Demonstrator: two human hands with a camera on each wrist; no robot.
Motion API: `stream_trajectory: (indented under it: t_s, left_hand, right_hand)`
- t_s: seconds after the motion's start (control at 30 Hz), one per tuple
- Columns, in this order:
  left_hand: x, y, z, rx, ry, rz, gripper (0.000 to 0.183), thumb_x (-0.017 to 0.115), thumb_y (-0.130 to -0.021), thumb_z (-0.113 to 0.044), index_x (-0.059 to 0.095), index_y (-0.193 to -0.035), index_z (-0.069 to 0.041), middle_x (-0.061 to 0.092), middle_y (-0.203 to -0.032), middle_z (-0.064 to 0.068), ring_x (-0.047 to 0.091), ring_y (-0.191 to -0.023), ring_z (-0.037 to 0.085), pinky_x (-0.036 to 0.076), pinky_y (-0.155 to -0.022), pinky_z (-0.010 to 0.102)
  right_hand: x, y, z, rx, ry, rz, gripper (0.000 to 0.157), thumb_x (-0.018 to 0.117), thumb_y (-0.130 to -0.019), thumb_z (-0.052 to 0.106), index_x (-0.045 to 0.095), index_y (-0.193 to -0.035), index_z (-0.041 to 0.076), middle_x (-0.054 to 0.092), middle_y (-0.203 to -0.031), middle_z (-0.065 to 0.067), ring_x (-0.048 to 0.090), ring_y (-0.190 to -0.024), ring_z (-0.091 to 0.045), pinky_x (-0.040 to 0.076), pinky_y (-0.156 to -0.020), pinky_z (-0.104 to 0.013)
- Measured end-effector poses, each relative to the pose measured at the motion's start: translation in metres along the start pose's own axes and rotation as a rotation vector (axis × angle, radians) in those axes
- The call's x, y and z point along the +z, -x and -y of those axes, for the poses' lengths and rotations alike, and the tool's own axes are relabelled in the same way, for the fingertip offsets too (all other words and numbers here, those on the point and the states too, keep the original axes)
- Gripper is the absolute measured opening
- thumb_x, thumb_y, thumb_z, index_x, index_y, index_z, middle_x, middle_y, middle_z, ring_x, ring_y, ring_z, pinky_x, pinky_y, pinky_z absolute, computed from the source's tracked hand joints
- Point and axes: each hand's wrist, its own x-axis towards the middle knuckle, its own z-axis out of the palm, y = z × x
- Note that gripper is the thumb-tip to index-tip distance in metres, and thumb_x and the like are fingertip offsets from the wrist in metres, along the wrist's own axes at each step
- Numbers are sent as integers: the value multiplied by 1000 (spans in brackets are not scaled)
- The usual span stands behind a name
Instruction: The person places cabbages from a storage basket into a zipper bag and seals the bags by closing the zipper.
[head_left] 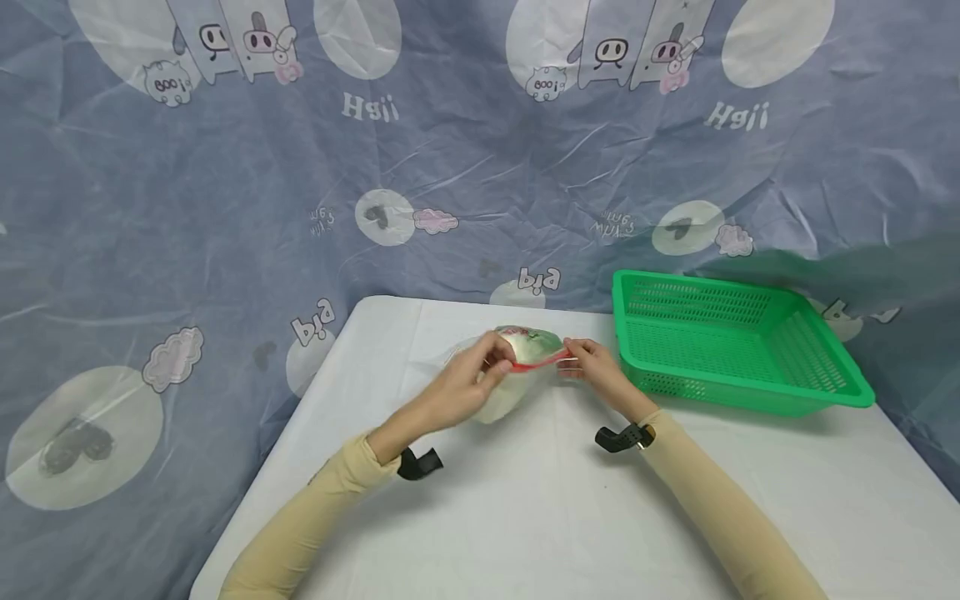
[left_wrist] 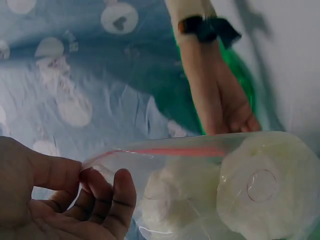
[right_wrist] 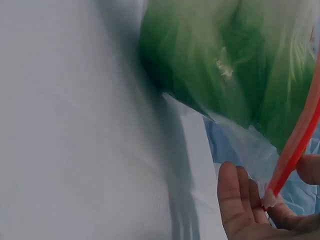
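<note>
A clear zip bag [head_left: 501,406] with a red zip strip [head_left: 537,364] is held up over the white table between both hands. Inside it are leafy vegetables; their pale, rounded stem ends [left_wrist: 267,185] face the left wrist camera, and green leaves [right_wrist: 210,60] show in the right wrist view. My left hand [head_left: 461,387] pinches one end of the strip between thumb and finger. At the strip's opposite end, my right hand [head_left: 600,373] pinches the bag's corner, its other fingers [right_wrist: 231,187] extended beside the plastic.
A green perforated plastic basket [head_left: 720,392] stands at the right, close to my right hand. The white cloth-covered table [head_left: 525,517] ends at a blue printed curtain [head_left: 480,150] behind and along the left. Black straps [head_left: 626,437] sit on both wrists.
</note>
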Motion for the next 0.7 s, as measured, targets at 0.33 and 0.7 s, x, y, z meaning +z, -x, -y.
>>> stream_trajectory:
  t_s: [0.33, 0.7]
  left_hand:
    - [105, 22, -3, 185, -272, 233, 7, 55, -96, -7, 54, -101, -12, 54, -91, -6, 47, -81, 0, 40, -71, 6]
    - [102, 17, -18, 113, -270, 307, 3, 57, -98, -18, 56, -98, -15, 54, -87, -9, 48, -77, -3, 40, -67, 7]
  right_hand:
    - [-10, -6, -4, 3, 81, 35, 47, 42, -104, 24, 39, -142, -2, 50, -133, -16, 59, -100, -12, 51, -82, -23]
    - [-12, 14, 2, 33, 316, 54, 71, 34, -102, 51, 34, -145, -6, 37, -147, -28, 42, -134, -40, 40, -108, -46]
